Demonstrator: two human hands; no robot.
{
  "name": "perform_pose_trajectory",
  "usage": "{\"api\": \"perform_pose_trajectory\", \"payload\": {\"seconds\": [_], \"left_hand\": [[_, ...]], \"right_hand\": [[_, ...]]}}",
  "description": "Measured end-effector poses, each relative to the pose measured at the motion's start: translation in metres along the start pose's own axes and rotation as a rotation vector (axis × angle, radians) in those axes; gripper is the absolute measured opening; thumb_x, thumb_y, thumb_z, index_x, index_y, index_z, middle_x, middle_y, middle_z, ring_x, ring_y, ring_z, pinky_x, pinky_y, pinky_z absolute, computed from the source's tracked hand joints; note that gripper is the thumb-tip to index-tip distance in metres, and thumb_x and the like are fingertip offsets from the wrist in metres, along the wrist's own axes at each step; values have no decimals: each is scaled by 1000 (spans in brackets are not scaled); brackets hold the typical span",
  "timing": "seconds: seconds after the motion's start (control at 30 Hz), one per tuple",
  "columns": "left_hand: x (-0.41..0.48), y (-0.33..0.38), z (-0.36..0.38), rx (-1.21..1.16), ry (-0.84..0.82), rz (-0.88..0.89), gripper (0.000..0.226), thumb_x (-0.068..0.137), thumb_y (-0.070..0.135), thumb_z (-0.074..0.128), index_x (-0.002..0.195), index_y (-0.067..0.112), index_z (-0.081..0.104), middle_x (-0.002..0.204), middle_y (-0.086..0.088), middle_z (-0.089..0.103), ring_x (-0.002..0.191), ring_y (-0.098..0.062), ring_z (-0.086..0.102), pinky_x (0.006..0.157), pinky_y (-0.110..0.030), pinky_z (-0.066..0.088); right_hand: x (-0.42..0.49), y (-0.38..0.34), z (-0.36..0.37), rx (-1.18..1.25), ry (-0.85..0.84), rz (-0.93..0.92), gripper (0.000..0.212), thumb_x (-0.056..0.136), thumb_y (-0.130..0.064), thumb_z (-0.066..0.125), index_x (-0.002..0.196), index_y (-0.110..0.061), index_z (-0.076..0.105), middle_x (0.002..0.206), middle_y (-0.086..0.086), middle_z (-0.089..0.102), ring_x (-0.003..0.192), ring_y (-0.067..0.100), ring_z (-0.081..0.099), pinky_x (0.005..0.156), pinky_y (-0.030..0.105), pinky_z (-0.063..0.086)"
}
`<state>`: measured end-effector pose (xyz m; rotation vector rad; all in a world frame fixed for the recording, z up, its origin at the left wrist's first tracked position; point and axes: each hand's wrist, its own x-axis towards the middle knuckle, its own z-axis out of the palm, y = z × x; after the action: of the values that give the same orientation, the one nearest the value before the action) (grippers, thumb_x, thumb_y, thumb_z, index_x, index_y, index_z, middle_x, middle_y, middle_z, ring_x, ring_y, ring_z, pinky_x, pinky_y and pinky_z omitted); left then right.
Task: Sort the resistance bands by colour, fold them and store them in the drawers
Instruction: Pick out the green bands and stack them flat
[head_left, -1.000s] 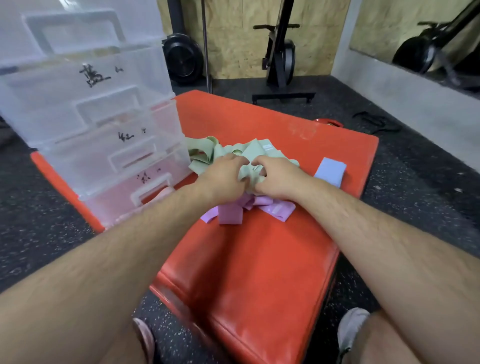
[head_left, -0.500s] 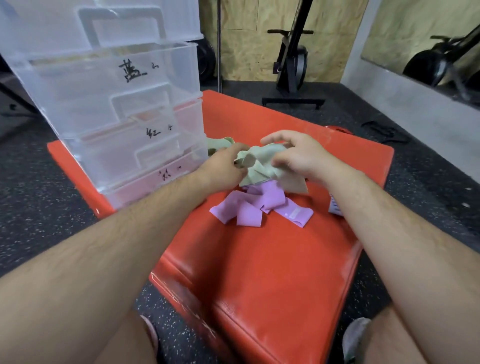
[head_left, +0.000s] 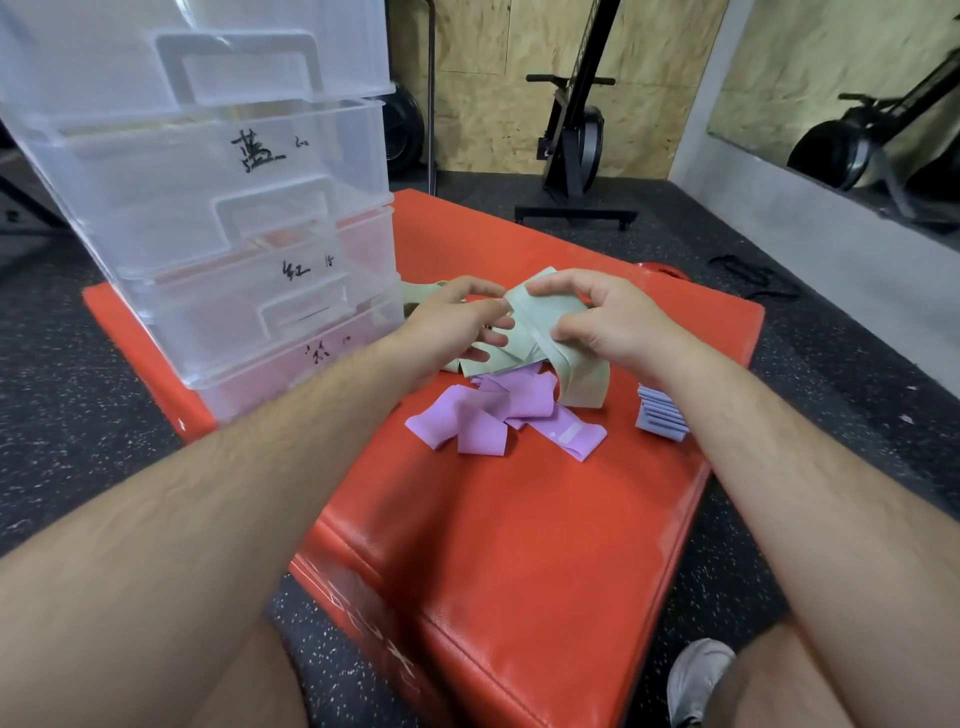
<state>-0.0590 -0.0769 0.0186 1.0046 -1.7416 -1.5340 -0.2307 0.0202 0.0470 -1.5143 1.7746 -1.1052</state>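
While both hands pinch the pale green fabric resistance bands (head_left: 540, 332) to separate them, left hand (head_left: 457, 322) and right hand (head_left: 608, 322) lift them off the red padded bench (head_left: 519, 519). Loose lilac bands (head_left: 498, 415) lie below; the folded blue-grey stack (head_left: 662, 415) sits aside, sorted, near the clear plastic drawers (head_left: 234, 208).

green bands (head_left: 540, 332) bunched and lifted, purple bands (head_left: 498, 415) tangled below, blue bands (head_left: 661, 415) folded, clear drawers (head_left: 249, 228) shut

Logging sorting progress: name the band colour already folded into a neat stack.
The blue bands, stacked beside the right forearm; the purple bands lie loose and the green bands are in hand.
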Motion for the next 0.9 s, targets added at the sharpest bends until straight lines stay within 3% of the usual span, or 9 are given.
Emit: {"api": "perform_pose_trajectory", "payload": {"seconds": [0.1, 0.2, 0.3, 0.4, 0.47, 0.57, 0.73, 0.83, 0.9], "left_hand": [[1, 7, 1, -182, 54, 42, 21, 89, 23, 67, 110, 19, 64, 88, 1, 70, 77, -14, 66, 69, -34, 51], [2, 10, 2, -218, 128, 78, 29, 85, 19, 74, 113, 17, 66, 88, 0, 66, 76, -13, 61, 72, -39, 53], [-2, 14, 5, -228, 140, 116, 36, 85, 10, 73, 119, 14, 61, 83, 2, 62, 73, -10, 56, 56, -24, 44], [-6, 17, 5, -213, 105, 155, 37, 85, 3, 72, 119, 14, 62, 78, 5, 63, 66, -6, 56, 52, -20, 40], [-10, 17, 5, -181, 91, 158, 35, 84, 2, 71, 116, 16, 64, 86, 4, 68, 68, -7, 60, 54, -21, 42], [-14, 16, 4, -203, 107, 128, 36, 79, 10, 75, 113, 15, 66, 97, -4, 70, 75, -14, 64, 64, -29, 50], [-24, 23, 1, -269, -45, 135, 54, 78, 52, 75, 104, 4, 68, 90, -17, 58, 85, -28, 51, 85, -39, 47], [-27, 20, -5, -197, -40, 148, 61, 81, 54, 74, 105, -2, 69, 90, -32, 59, 84, -29, 58, 90, -41, 50], [-32, 19, -8, -162, -2, 152, 46, 88, 42, 71, 105, -1, 70, 84, -18, 66, 79, -22, 63, 86, -35, 53]], "right_hand": [[-8, -5, 2, -84, -19, -127, 67, 75, 11, 55, 118, -40, 57, 113, -24, 62, 95, 4, 61, 79, 23, 50], [-12, -8, 4, -65, 0, -176, 73, 76, 9, 55, 131, -36, 41, 107, -13, 68, 73, 4, 62, 61, 20, 48], [-11, -9, 7, 75, 99, -148, 62, 84, -5, 69, 136, -25, 41, 101, -7, 72, 72, 2, 62, 64, 17, 48], [-10, -10, 12, 189, 191, -73, 45, 88, -11, 72, 126, -17, 49, 98, -4, 71, 71, 4, 61, 60, 17, 47], [-10, -8, 16, 138, 236, -112, 40, 86, -4, 69, 119, -17, 52, 97, -6, 68, 62, 6, 54, 60, 19, 45], [-14, -10, 21, -33, 256, -255, 41, 83, -5, 65, 112, -31, 52, 107, -14, 64, 56, 8, 50, 60, 22, 44], [-23, -15, 30, -419, 167, -480, 47, 80, -10, 61, 121, -30, 48, 113, -20, 64, 81, 11, 57, 77, 35, 50], [-28, -18, 36, -284, 131, -470, 39, 81, -13, 65, 112, -26, 47, 104, -18, 69, 84, 6, 58, 72, 21, 43], [-29, -20, 37, -132, 136, -407, 32, 81, -7, 59, 104, -25, 46, 94, -17, 71, 76, 2, 59, 67, 17, 38]]}}
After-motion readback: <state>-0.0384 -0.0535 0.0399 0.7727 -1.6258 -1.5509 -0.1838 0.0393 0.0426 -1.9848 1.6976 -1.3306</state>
